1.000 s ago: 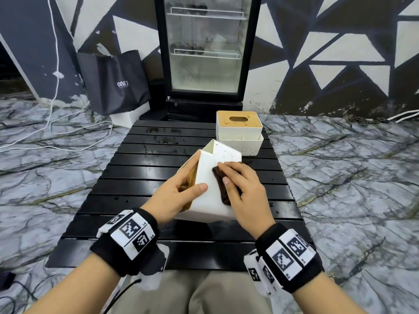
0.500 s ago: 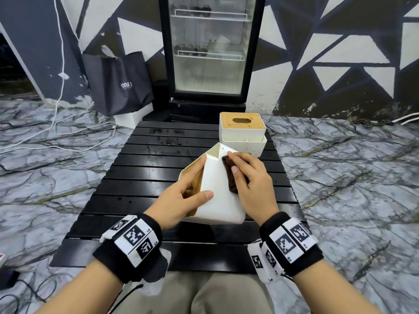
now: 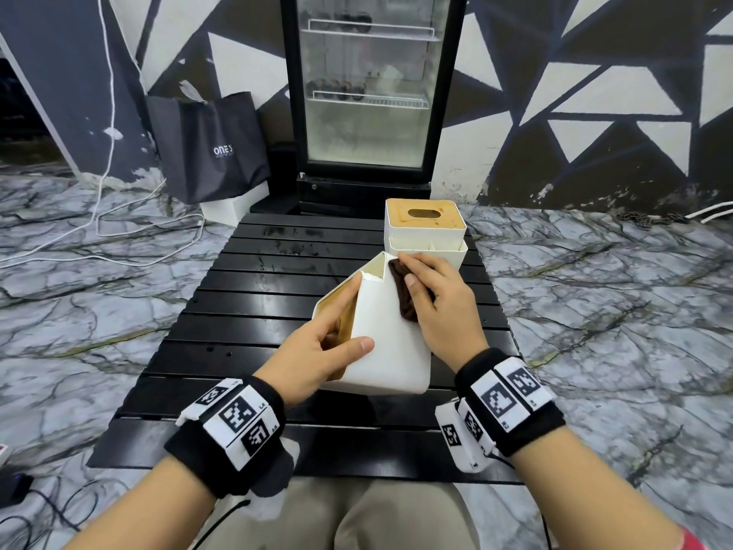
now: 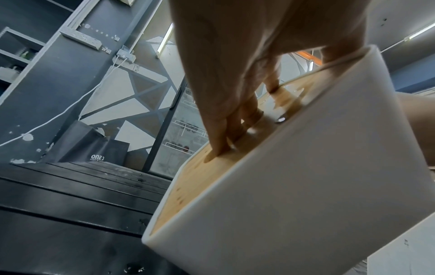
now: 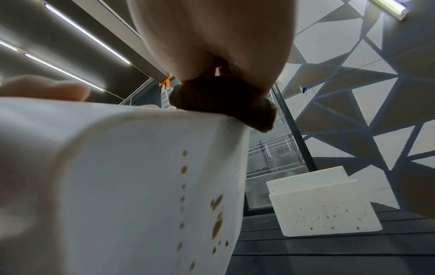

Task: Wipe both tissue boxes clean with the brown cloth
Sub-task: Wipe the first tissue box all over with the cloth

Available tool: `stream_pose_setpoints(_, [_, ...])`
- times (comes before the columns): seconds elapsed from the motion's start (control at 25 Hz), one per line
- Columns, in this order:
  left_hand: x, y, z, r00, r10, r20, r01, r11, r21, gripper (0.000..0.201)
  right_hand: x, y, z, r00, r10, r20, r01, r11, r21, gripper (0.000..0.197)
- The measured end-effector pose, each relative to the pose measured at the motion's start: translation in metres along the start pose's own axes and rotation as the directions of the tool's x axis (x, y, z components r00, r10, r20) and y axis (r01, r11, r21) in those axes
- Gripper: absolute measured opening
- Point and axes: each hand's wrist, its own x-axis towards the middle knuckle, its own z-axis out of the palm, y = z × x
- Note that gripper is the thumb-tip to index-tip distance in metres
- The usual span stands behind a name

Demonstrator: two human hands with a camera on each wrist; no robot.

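Now the left hand (image 3: 313,351) grips the tilted box (image 3: 386,343), fingers in its slot, near the second box (image 3: 424,232) on the worktop (image 3: 254,295). Right hand (image 3: 440,299) presses the cloth (image 3: 404,295) flat; keep steady pressure and reach the spotted side.

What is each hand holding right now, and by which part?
Left hand grips the tilted white tissue box at its wooden lid face and side wall. Right hand presses the brown cloth on its upper side.

wall (image 3: 595,73): black-white triangles | floor (image 3: 595,291): grey marble | fridge (image 3: 369,93): glass-door
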Motion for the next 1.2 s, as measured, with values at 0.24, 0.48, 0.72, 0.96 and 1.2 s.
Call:
stream_pose_setpoints(0.24, [0.001, -0.001, -0.002, 1.0, -0.019, -0.007, 0.019, 1.0, -0.021, 0.072, 0.005, -0.009, 0.009, 1.0, 0.012, 0.018, -0.011, 1.0, -0.021, 0.034])
stream_pose_setpoints(0.48, [0.003, 0.003, 0.0, 0.999, -0.04, 0.011, 0.04, 0.999, -0.016, 0.076, 0.014, 0.0, -0.001, 0.996, 0.086, 0.015, -0.086, 0.996, 0.002, 0.033])
stream_pose_setpoints(0.72, [0.005, 0.002, 0.001, 0.999, -0.043, 0.016, 0.044, 0.997, -0.056, 0.075, -0.006, 0.0, 0.009, 0.999, 0.01, -0.044, -0.011, 1.0, -0.023, 0.036])
stream_pose_setpoints(0.96, [0.01, -0.003, -0.002, 1.0, -0.031, 0.002, 0.031, 0.996, -0.084, 0.074, -0.042, -0.005, 0.017, 0.998, -0.05, -0.049, 0.049, 0.998, -0.031, 0.04])
stream_pose_setpoints(1.2, [0.009, 0.004, -0.001, 1.0, -0.011, 0.004, 0.011, 0.997, -0.079, 0.07, -0.069, -0.01, 0.018, 0.995, -0.098, -0.026, 0.097, 0.995, -0.02, 0.037])
